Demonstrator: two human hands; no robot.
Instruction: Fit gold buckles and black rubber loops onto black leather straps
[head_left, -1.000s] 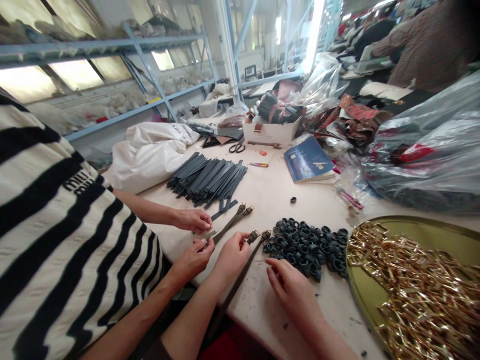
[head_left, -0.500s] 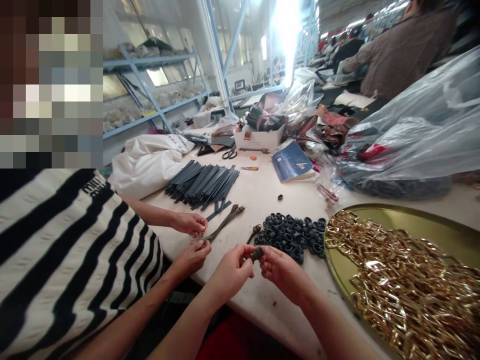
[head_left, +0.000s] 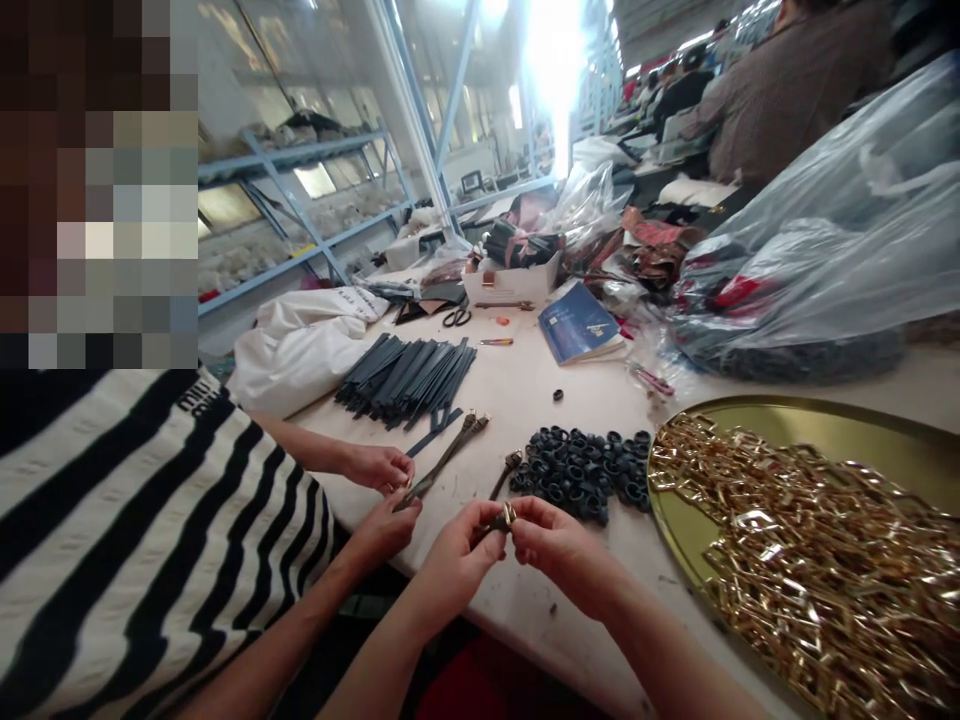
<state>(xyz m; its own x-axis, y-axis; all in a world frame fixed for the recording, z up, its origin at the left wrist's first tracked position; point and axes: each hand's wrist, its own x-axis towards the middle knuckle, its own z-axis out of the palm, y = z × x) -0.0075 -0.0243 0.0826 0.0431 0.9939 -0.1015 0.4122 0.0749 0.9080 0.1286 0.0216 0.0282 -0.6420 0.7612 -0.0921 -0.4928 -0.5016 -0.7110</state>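
Near the table's front edge, my left hand (head_left: 466, 545) pinches a dark brown strap (head_left: 486, 530) between thumb and fingers. My right hand (head_left: 559, 540) is closed at the strap's end, its fingertips on a small gold buckle (head_left: 509, 514). The two hands almost touch, and the fingers partly hide the strap. Just behind them lies another dark strap (head_left: 512, 461) with a bulky end. A heap of small black loops (head_left: 585, 465) sits beyond my right hand. To the right, a gold-coloured tray (head_left: 885, 428) holds many gold rectangular buckles (head_left: 817, 540).
At my left, a co-worker in a striped top (head_left: 247, 520) holds brown straps (head_left: 450, 455) with both hands. Black strips (head_left: 409, 378), scissors (head_left: 457, 317), a small knife (head_left: 496, 342), a blue notebook (head_left: 579, 322) and a large plastic bag (head_left: 817, 270) lie farther back.
My hands have lowered slightly and the strap end has turned, so the gold buckle now shows between my fingertips. The co-worker's left hand has come closer to the straps.
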